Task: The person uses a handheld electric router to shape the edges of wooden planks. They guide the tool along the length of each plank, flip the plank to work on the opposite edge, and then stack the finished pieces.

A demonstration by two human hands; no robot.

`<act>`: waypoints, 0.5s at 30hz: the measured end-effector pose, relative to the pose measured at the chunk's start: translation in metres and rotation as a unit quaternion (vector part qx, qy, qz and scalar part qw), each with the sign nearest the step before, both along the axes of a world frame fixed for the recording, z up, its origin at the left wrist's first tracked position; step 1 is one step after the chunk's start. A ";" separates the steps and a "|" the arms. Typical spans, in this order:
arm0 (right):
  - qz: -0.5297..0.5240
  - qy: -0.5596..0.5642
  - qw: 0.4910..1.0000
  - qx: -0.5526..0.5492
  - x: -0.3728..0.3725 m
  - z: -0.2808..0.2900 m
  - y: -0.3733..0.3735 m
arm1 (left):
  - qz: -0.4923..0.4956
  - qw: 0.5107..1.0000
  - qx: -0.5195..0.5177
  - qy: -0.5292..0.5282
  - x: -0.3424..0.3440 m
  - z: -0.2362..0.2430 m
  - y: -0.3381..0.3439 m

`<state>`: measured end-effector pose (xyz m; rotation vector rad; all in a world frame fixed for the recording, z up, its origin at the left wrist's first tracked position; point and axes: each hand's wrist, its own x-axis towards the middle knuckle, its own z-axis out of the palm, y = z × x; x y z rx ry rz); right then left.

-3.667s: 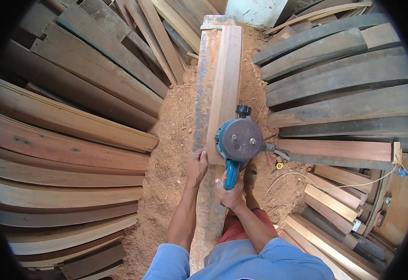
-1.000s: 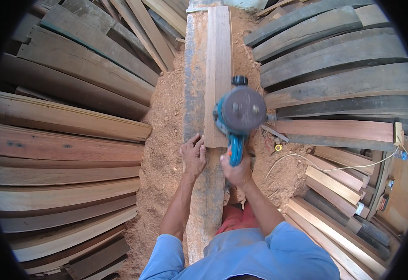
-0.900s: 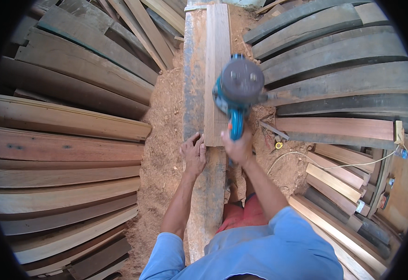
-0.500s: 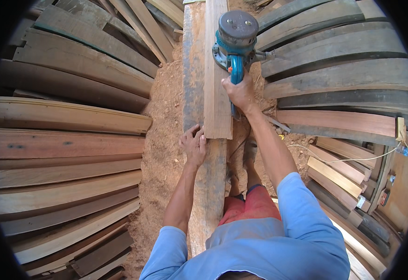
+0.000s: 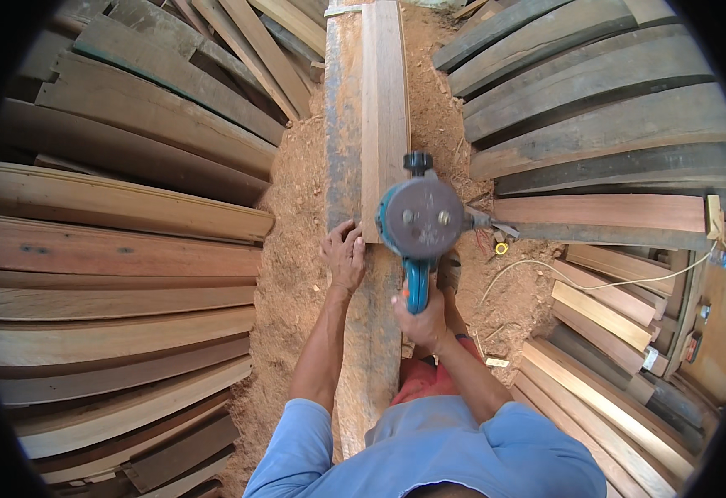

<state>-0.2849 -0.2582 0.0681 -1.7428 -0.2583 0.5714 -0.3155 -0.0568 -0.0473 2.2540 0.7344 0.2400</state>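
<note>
My right hand is closed around the blue handle of a router. The router has a round grey top and sits over the near right end of a long wooden board; its base and bit are hidden beneath it. My left hand is at the board's near left corner, fingers apart and slightly bent, fingertips against the edge. Underneath, the board rests on a wider, worn plank that runs away from me.
Stacked planks line the left side, and more planks line the right. Sawdust covers the ground between them. A pale cord and a small yellow roll lie at the right, near shorter wood pieces.
My right hand has drawn the router toward me along the board's right side to its near end, and the router has turned somewhat. My left hand has stayed at the corner.
</note>
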 end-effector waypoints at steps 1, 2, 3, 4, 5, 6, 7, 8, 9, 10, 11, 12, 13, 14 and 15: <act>0.011 -0.010 1.000 -0.001 -0.011 0.000 -0.006 | -0.001 1.000 0.000 -0.003 0.000 -0.002 0.001; 0.021 -0.018 1.000 -0.005 -0.015 0.001 -0.008 | -0.003 1.000 0.004 -0.004 -0.001 -0.002 0.000; 0.024 -0.016 1.000 -0.006 -0.015 -0.001 -0.008 | -0.005 1.000 0.007 -0.005 -0.001 -0.003 0.000; 0.028 -0.014 0.999 -0.007 -0.013 -0.002 -0.007 | -0.006 1.000 0.011 -0.006 -0.002 -0.003 0.000; 0.030 -0.012 0.999 -0.009 -0.010 -0.002 -0.005 | -0.005 1.000 0.014 -0.007 -0.001 -0.002 -0.001; 0.022 -0.010 1.000 0.005 -0.006 -0.002 -0.002 | -0.004 1.000 0.017 -0.009 -0.001 -0.001 -0.002; 0.014 -0.008 1.000 0.019 -0.001 -0.002 0.004 | -0.002 1.000 0.020 -0.010 -0.001 0.000 -0.003; 0.006 -0.006 0.999 0.033 0.005 -0.001 0.009 | -0.004 1.000 0.023 -0.011 0.000 0.001 -0.003; 0.004 -0.009 0.999 0.033 0.012 0.001 0.013 | -0.005 1.000 0.026 -0.011 0.001 0.002 -0.004; 0.003 -0.012 0.999 0.034 0.019 0.003 0.017 | -0.007 0.999 0.030 -0.012 0.002 0.003 -0.004; 0.001 -0.016 0.999 0.034 0.025 0.004 0.020 | -0.007 0.999 0.036 -0.014 0.002 0.004 -0.005; 0.000 -0.023 0.999 0.033 0.029 0.003 0.023 | -0.008 0.999 0.043 -0.016 0.002 0.005 -0.005; 0.000 -0.030 0.999 0.033 0.033 0.001 0.025 | -0.009 0.999 0.050 -0.018 0.002 0.006 -0.006; -0.001 -0.037 0.999 0.033 0.039 0.003 0.030 | -0.008 0.998 0.051 -0.019 0.001 0.005 -0.006; -0.007 -0.047 0.998 0.028 0.045 0.005 0.035 | -0.007 0.998 0.052 -0.020 0.000 0.004 -0.006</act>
